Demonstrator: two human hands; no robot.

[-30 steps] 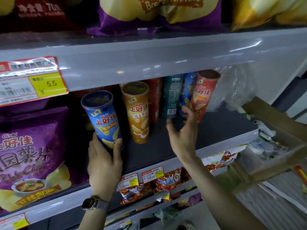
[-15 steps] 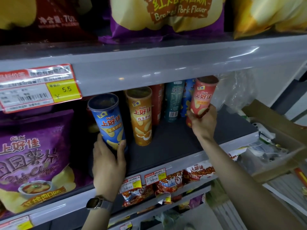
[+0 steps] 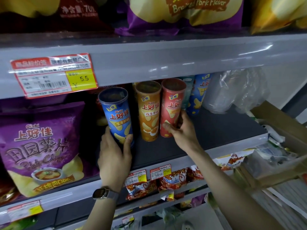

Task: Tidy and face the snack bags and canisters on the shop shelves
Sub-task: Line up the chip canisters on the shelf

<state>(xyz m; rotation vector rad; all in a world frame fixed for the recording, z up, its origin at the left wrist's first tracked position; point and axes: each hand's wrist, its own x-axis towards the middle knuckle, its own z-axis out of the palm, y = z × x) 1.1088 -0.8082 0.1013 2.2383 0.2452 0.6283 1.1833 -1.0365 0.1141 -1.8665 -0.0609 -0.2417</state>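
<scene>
The dark shelf board (image 3: 207, 135) is the biggest thing here, with a grey shelf rail (image 3: 182, 58) running across above it. At the left end of the board a big purple chip bag (image 3: 41, 146) stands facing out. Up on the top shelf sits another purple bag (image 3: 182, 22) with yellow chips on it. To the right, past the shelf end, there is a brown cardboard box (image 3: 274, 120). A crinkly clear plastic bag (image 3: 232, 92) lies at the back right of the board, just beside the cans.

Three tall chip cans stand in a row at the front. The blue can (image 3: 117, 113) is on the left and leans a little. The orange can (image 3: 149, 112) is in the middle, standing by itself. The red can (image 3: 172, 103) is right next to it, so close that I cannot tell if they touch. Behind the red can, a teal can (image 3: 187, 92) and a second blue can (image 3: 199, 95) are partly hidden.

The left hand (image 3: 114, 156) holds the blue can low down, fingers and thumb curled round it, and hides its bottom. The right hand (image 3: 182, 130) grips the red can near its lower half, thumb in front and fingers round the side.

A red and yellow price tag (image 3: 53, 75) reading 5.5 is stuck on the rail. Small orange snack bags (image 3: 172, 180) sit on the shelf below. A watch (image 3: 101, 193) is on the left wrist.
</scene>
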